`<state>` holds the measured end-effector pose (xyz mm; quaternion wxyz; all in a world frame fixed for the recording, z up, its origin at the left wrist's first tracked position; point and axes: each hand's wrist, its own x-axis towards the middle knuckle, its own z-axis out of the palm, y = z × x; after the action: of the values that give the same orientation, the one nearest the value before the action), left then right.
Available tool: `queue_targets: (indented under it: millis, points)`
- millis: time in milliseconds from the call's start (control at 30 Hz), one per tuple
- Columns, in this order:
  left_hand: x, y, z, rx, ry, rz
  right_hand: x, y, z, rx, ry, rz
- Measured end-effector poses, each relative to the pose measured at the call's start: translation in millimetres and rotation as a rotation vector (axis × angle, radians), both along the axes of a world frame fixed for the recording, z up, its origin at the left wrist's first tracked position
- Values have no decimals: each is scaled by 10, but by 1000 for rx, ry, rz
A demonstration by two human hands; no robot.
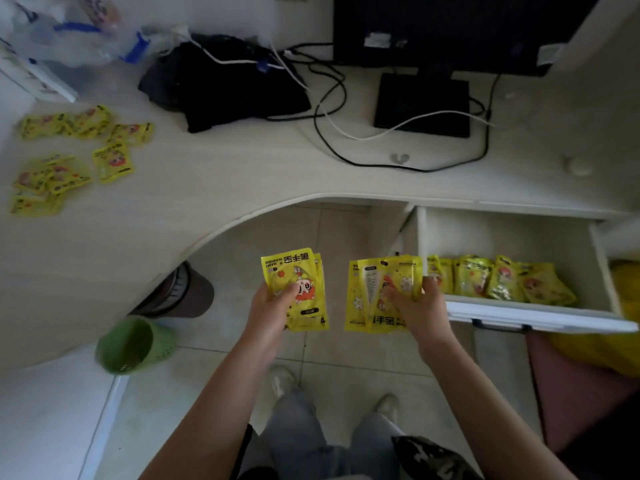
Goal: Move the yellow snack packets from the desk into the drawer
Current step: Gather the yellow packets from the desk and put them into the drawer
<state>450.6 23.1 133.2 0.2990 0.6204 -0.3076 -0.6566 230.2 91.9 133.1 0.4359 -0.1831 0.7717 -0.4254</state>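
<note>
My left hand (268, 308) grips a small stack of yellow packets (294, 271) over the floor, below the desk's curved edge. My right hand (420, 306) holds another fanned stack of yellow packets (370, 289) just left of the open white drawer (519, 315). Several yellow packets (502, 280) stand in a row inside the drawer along its front wall. More yellow packets (112, 161) lie scattered on the far left of the desk (242, 181).
A black bag (225, 95), tangled cables (332, 109) and a monitor on a black base (422, 105) fill the back of the desk. A green bin (133, 344) and a brown bin (180, 292) stand on the floor at left. A yellow bag (623, 327) lies right of the drawer.
</note>
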Motion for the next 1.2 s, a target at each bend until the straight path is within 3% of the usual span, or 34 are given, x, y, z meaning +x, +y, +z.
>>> queue_targets:
  millis: [267,500,800,1000,1200]
  points:
    - [-1437,651,-170,64,32,-77,-1328,806,20,-6,-25,-144]
    - [-2179,760,-351,90,-25,-147,-2040,1044,-7,8,-26,-248]
    - [-2820,264,-559,145,-104,-231,-2515,563,-292,48,-157,-352]
    - [-3137,-149,-915,231,-220,-364,-2767,125,-514,150,-156,-306]
    - [-3413,-390,-1162,367,-216,-389,-2944,-190,-807,275,-139,-230]
